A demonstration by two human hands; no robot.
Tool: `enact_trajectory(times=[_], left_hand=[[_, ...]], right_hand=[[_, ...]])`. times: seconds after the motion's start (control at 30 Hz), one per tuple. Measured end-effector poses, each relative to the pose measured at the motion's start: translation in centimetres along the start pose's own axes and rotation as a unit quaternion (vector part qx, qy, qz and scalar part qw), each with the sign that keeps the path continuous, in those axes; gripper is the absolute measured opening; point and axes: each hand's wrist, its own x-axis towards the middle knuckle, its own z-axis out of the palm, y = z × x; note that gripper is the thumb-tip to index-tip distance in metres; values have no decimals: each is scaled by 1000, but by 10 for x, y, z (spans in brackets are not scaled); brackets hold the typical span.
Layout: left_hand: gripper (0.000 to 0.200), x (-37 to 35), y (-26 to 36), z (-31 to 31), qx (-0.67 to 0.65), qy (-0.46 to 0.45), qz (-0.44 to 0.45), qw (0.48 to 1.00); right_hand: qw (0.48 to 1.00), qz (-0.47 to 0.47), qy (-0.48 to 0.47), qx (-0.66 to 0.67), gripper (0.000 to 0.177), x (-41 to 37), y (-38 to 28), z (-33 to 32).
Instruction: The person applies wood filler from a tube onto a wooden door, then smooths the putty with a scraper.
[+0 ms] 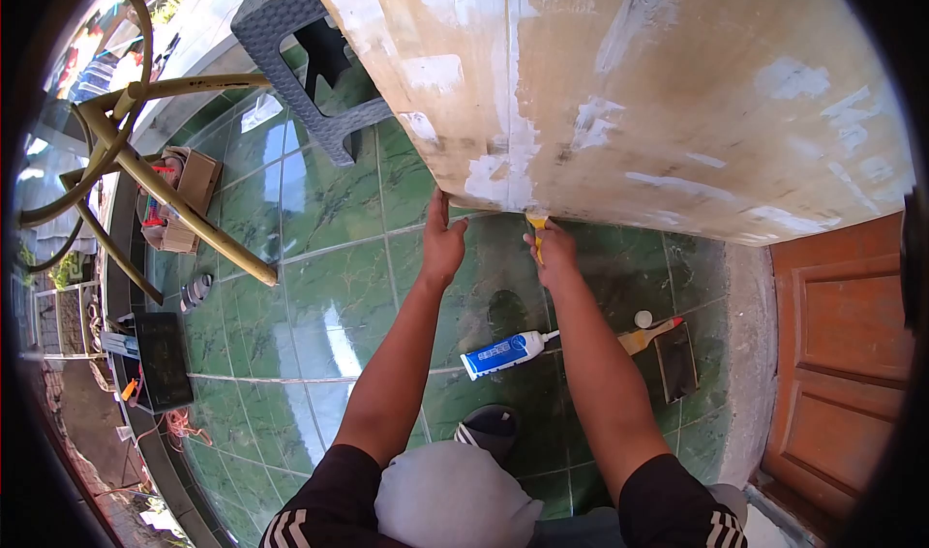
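Note:
A large tan board [697, 93] with smeared white filler patches stands tilted in front of me, its near edge low. My left hand [444, 248] is at that edge's left corner, fingers stretched up against it and thumb apart, holding nothing. My right hand [555, 255] is closed around a yellow-handled putty knife [538, 227], close under the white seam at the board's near edge; its blade is mostly hidden. On the floor between my forearms lies a white and blue tube [503, 354] with a nozzle.
Right of my right forearm lie a paintbrush [650, 336], a round white cap [643, 318] and a dark rectangular piece [676, 362]. A grey plastic stool [353, 120], bamboo frame [184, 204], cardboard box [198, 185] and black box [164, 359] stand left. A brown door [842, 325] is right.

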Motion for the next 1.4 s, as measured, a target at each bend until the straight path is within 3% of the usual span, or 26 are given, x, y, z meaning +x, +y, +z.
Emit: enact_trajectory(times=[0.17,0.27,0.37,0.67,0.87,0.97,1.07,1.17,1.27,1.33,1.4], left_hand=[[81,0,3,-6,-5,-15,-10,1000],[81,0,1,-7,9,-11,-12,1000],[85,2,-5,-8,15,-10,-9,1000],[86,1,-2,-6,4,-11,-8,1000],[89,1,-8,-6,8,-7,7,1000],[90,5,-13,-7,21,-7,13,1000],[88,6,-12,-7,21,-13,25,999],[88,6,-14,-10,40,-30,44,998],[86,6,-23,-26,54,-63,46,996],[83,6,-23,-44,106,-80,4,991],[77,6,-16,-58,199,-93,-50,974]], right_hand=[[991,1,-64,-114,40,-16,10,19],[989,23,-107,-103,38,-23,21,14],[992,69,-47,96,37,-16,27,-11],[968,98,-91,211,34,-3,14,-16],[962,103,-58,247,24,-28,-24,2],[962,74,-107,239,27,-70,-61,13],[952,-60,-214,209,34,-151,-105,26],[924,-166,-320,130,36,-208,-129,17],[899,-211,-361,-128,35,-230,-127,-1],[829,-236,-367,-348,35,-220,-113,-29],[708,-256,-340,-564,39,-218,-112,-67]])
